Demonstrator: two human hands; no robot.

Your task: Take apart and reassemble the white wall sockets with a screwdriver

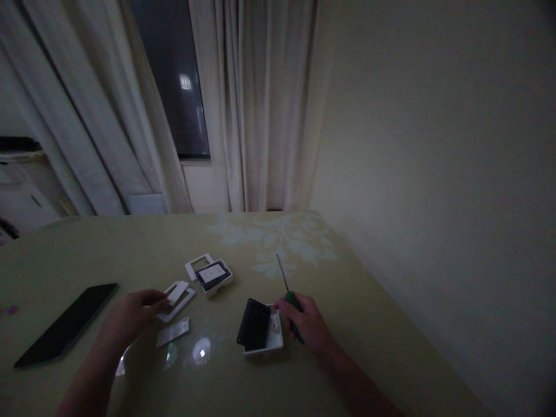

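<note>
My right hand point(306, 321) is wrapped round the green handle of a screwdriver point(282, 272), whose thin shaft points away and up. Its fingers are close by a white wall box point(274, 339), and a black socket module point(254, 323) sits tilted over that box's left side. My left hand point(134, 315) pinches a small white cover plate point(177, 293) over a white frame point(181, 307) on the table. Just in front of the frame lies a flat rectangular plate point(172, 332). Farther back, a wall socket in a white box point(214, 277) rests against another white frame point(191, 270).
A dark tablet-like slab point(67, 324) lies on the left of the greenish table point(226, 388). Curtains point(260, 116) and a dark window point(174, 75) stand behind, with a pale wall point(425, 174) along the right edge. A small purple item point(12, 310) is at far left.
</note>
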